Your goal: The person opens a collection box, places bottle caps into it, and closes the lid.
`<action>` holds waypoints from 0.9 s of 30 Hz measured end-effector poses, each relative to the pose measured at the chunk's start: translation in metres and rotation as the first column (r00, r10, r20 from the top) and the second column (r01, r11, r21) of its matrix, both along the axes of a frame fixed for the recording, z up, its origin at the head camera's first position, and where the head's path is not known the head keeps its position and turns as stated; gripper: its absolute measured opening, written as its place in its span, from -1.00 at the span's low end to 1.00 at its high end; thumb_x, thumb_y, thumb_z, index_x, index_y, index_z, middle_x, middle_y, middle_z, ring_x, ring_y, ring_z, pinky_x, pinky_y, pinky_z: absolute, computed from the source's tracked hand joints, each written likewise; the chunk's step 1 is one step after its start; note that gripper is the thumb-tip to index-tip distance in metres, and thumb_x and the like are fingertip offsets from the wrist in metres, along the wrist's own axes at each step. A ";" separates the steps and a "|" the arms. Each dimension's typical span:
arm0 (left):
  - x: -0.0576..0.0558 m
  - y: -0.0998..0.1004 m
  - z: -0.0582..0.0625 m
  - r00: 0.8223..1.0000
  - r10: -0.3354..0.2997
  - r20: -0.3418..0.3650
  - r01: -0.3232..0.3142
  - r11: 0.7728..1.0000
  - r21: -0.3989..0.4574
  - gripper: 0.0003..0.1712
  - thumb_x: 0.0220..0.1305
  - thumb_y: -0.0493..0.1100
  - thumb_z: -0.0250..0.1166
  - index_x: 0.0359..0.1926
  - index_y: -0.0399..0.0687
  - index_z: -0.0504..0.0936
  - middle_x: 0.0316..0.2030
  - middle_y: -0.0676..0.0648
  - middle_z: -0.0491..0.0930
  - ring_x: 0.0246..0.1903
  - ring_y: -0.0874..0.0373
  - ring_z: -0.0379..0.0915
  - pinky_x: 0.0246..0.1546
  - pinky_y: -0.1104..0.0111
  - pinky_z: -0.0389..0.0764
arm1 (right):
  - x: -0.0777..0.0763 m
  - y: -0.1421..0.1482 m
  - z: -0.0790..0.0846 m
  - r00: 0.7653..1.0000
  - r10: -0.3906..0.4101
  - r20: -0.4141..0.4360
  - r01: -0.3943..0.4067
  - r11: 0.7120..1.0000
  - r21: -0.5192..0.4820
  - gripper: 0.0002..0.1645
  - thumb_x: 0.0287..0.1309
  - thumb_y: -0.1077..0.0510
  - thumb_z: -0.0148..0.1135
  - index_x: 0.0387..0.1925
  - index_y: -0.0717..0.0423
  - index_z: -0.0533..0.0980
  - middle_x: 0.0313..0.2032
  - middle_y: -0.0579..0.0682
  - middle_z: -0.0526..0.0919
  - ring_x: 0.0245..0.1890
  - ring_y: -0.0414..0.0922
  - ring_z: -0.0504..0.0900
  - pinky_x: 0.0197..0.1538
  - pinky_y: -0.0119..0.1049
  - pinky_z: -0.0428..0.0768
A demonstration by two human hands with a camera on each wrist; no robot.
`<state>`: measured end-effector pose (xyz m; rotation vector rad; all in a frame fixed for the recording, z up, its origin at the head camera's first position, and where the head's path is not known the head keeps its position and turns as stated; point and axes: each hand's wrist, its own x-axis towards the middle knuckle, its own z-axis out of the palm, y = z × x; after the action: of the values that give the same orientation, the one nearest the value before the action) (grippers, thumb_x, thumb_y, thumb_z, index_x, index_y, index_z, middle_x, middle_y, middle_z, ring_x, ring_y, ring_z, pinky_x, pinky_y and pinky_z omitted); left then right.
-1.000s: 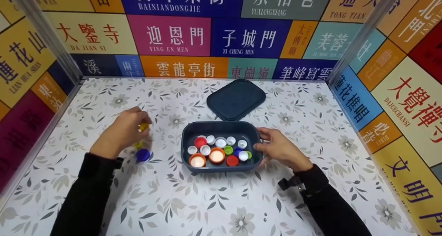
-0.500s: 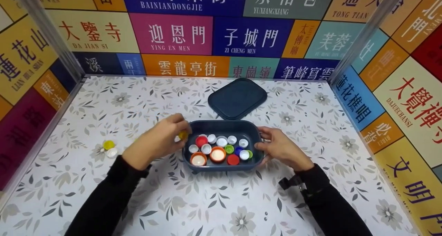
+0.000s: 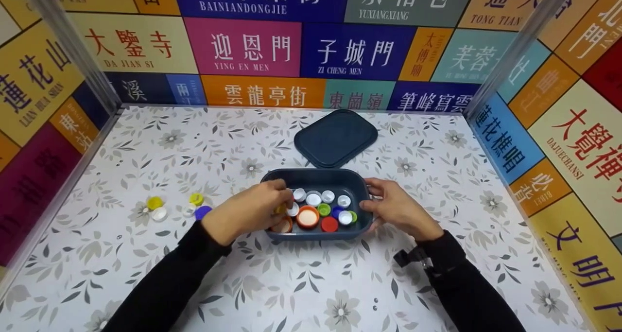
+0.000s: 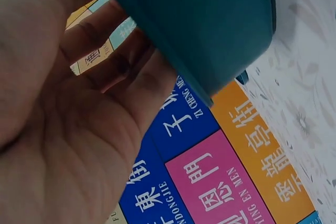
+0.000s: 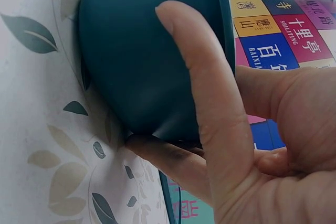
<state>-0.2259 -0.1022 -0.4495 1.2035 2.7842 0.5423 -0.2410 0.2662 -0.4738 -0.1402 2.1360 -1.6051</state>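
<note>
A dark blue plastic box (image 3: 316, 235) stands open on the table, with several bottle caps inside, among them an orange-rimmed cap (image 3: 307, 217), a red cap (image 3: 329, 224) and a green cap (image 3: 324, 209). Over its left end, my left hand (image 3: 250, 209) pinches a yellow bottle cap (image 3: 280, 209), mostly covered by the fingers. In the left wrist view the box wall (image 4: 210, 30) hides those fingertips. My right hand (image 3: 401, 208) grips the box's right end, thumb on the outer wall in the right wrist view.
Left of the box lie two yellow caps (image 3: 154, 203), a white cap (image 3: 159, 214), a blue cap (image 3: 202, 212) and a whitish cap (image 3: 189, 209). The dark blue lid (image 3: 335, 138) lies behind the box. Printed panels (image 3: 243, 47) wall the table at the back and sides.
My left hand has carried the yellow cap rightward from the loose caps to inside the box's left end. The right hand has kept its hold on the box.
</note>
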 end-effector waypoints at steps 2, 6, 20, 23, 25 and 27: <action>0.000 0.002 0.000 0.999 0.013 0.032 -0.012 1.000 -0.026 -0.69 0.31 -0.31 0.66 0.06 -0.12 0.87 -0.05 -0.16 0.71 -0.11 -0.01 0.74 0.02 0.09 0.88 | 0.000 0.000 0.000 1.000 0.000 0.002 0.000 1.000 0.003 -0.06 0.56 0.41 0.27 0.83 0.27 0.18 0.54 0.48 0.58 -0.02 0.14 0.91 -0.31 0.00 0.95; 0.001 0.004 -0.001 0.999 0.025 0.049 -0.022 0.999 -0.050 -0.69 0.34 -0.25 0.69 0.07 -0.12 0.87 -0.03 -0.17 0.73 -0.10 -0.02 0.76 0.05 0.07 0.89 | 0.000 0.000 0.001 1.000 0.000 0.007 0.000 1.000 0.003 -0.06 0.57 0.41 0.27 0.83 0.27 0.18 0.54 0.48 0.59 -0.03 0.15 0.92 -0.28 0.02 0.95; 0.002 0.004 -0.001 0.999 0.037 0.016 -0.037 0.999 -0.040 -0.81 0.47 -0.29 0.58 0.05 -0.08 0.87 -0.04 -0.14 0.71 -0.11 0.01 0.75 0.04 0.09 0.88 | -0.001 0.000 0.000 1.000 0.002 0.000 -0.002 1.000 0.002 -0.08 0.56 0.41 0.27 0.82 0.27 0.20 0.52 0.49 0.59 -0.10 0.13 0.93 -0.29 0.05 0.95; 0.002 0.002 -0.001 0.999 0.034 0.000 -0.034 0.999 -0.024 -0.81 0.46 -0.32 0.57 0.04 -0.09 0.87 -0.07 -0.13 0.70 -0.14 0.02 0.72 -0.02 0.11 0.87 | -0.001 0.000 0.000 1.000 0.006 -0.001 -0.006 1.000 -0.005 -0.08 0.56 0.42 0.27 0.82 0.27 0.21 0.53 0.49 0.59 -0.06 0.13 0.92 -0.27 0.07 0.95; 0.003 0.002 0.000 0.999 0.031 -0.010 -0.032 0.999 -0.015 -0.80 0.45 -0.33 0.57 0.03 -0.09 0.87 -0.08 -0.14 0.70 -0.17 0.03 0.71 -0.05 0.12 0.87 | 0.000 0.000 0.000 1.000 0.008 -0.001 -0.008 1.000 -0.009 -0.08 0.55 0.42 0.27 0.81 0.27 0.21 0.53 0.49 0.59 -0.03 0.14 0.91 -0.26 0.08 0.95; 0.003 0.001 0.001 0.999 0.029 -0.018 -0.029 1.000 -0.009 -0.80 0.45 -0.32 0.59 0.04 -0.10 0.87 -0.07 -0.16 0.71 -0.17 0.03 0.71 -0.05 0.13 0.87 | 0.000 0.001 -0.001 1.000 0.008 -0.001 -0.008 1.000 -0.013 -0.08 0.55 0.43 0.27 0.81 0.28 0.21 0.53 0.49 0.59 -0.01 0.15 0.91 -0.26 0.09 0.95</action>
<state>-0.2230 -0.1012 -0.4488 1.1736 2.8201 0.5235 -0.2414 0.2668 -0.4745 -0.1535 2.1229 -1.6146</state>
